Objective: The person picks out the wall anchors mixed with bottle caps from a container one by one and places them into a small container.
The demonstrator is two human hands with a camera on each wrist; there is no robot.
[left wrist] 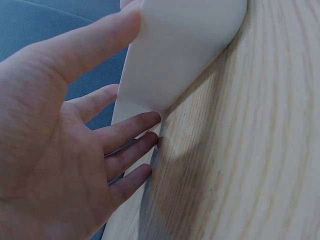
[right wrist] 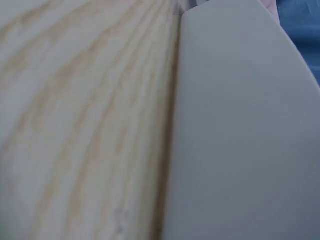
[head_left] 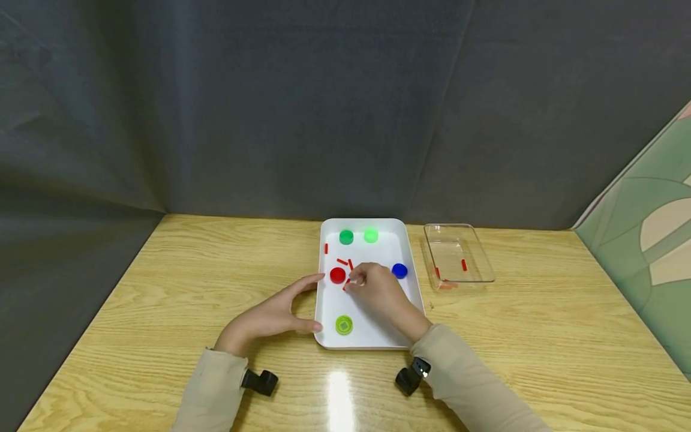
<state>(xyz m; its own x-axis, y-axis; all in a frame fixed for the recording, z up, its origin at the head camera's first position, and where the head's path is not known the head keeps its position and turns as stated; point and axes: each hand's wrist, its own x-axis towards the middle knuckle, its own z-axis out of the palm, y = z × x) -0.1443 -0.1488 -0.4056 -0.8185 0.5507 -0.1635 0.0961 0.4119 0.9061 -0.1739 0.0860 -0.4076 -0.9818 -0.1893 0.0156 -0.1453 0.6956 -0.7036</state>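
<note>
A white tray (head_left: pixel 372 336) lies on the table, holding coloured round caps and several short red sticks. My left hand (head_left: pixel 270 312) rests at its left side, thumb and fingers spread along the wall; in the left wrist view the fingertips meet the tray's outer side (left wrist: pixel 185 45). Over the tray, my right hand (head_left: pixel 378 291) pinches a red stick (head_left: pixel 345 287) between thumb and index finger, just right of a red cap (head_left: pixel 338 275). Another red stick (head_left: pixel 342 261) lies above that cap, with one more beside it. A lone red stick (head_left: pixel 326 248) is near the left wall.
In the tray are a dark green cap (head_left: pixel 346 237), a bright green cap (head_left: pixel 370 235), a blue cap (head_left: pixel 399 270) and a yellow-green cap (head_left: pixel 344 325). A clear glass container (head_left: pixel 480 258) with several red sticks stands to the right. A dark curtain (head_left: pixel 302 120) hangs behind the table.
</note>
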